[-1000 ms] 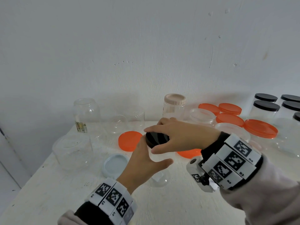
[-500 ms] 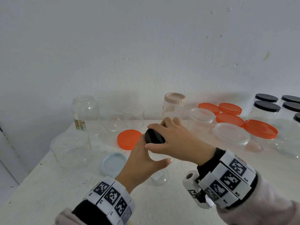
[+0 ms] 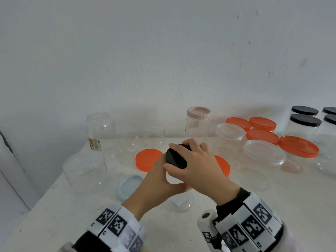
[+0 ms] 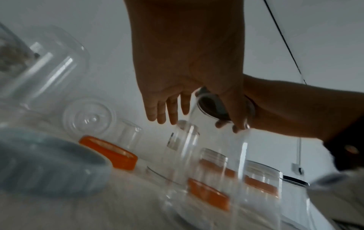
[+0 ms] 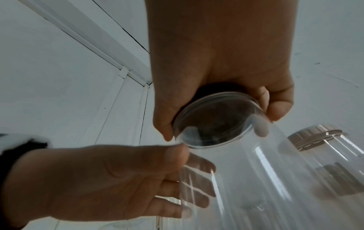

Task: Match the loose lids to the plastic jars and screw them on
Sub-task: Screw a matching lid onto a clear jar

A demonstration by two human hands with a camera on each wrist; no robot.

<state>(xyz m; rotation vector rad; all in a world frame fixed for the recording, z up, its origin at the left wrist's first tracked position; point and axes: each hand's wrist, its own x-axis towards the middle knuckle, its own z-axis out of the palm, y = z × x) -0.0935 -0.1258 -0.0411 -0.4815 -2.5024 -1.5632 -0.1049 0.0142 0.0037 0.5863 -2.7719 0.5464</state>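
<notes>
Both hands have drawn nearer the body and turned since the earlier frames, so the round black plastic screw lid (image 3: 176,159) now shows its flat top tilted toward the left. The right hand (image 3: 198,166) covers it from above and the right, thumb and fingers curled around its rim in a closed grip. Beneath it the left hand (image 3: 156,180) wraps the tall clear plastic jar (image 5: 246,179), its fingers (image 5: 197,186) visible through the wall in the right wrist view.

The relation that matters: the lid sits directly on the jar's mouth, and the jar's long axis leans up and to the left rather than standing upright. Whether the threads are fully seated cannot be told. I judge the step in hand to be the twisting down of this lid, with the right hand turning about that tilted axis while the left holds the body against it.

Room is fair. The jar appears lifted off the white surface (image 3: 181,233), though its base is hidden. Just left lies a loose orange round lid (image 3: 148,159), a second orange lid (image 3: 222,165) peeks from behind the right hand, and a pale blue lid (image 3: 130,185) rests near the left wrist. A cross-threaded start is the chief risk.
</notes>
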